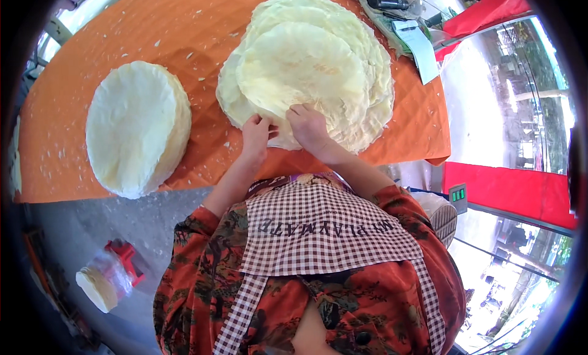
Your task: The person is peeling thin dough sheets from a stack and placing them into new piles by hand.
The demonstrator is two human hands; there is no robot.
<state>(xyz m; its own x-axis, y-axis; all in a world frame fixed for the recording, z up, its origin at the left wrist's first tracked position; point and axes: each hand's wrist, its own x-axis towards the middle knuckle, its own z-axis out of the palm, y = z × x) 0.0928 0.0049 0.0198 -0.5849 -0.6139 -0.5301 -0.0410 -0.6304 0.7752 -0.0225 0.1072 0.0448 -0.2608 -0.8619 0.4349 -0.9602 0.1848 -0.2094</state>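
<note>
Fingers [264, 123] of the left hand [256, 138] and those of the right hand [308, 127] are pinched together on the near rim of a loose pile of thin pale round sheets [312, 64], which lies on the orange-covered bench [196, 30] just ahead of the checked apron [318, 229]. Judging by the grip, the person is picking an edge free to separate one sheet from the pile. Lifting it would likely call for a gentle, even peel, since the sheets look thin and brittle; flakes dot the cloth. Well apart to the left sits a neat, squared-up stack of sheets [136, 125]. Beyond the pile lie a dark tool [389, 1] and a folded paper [419, 46].
</note>
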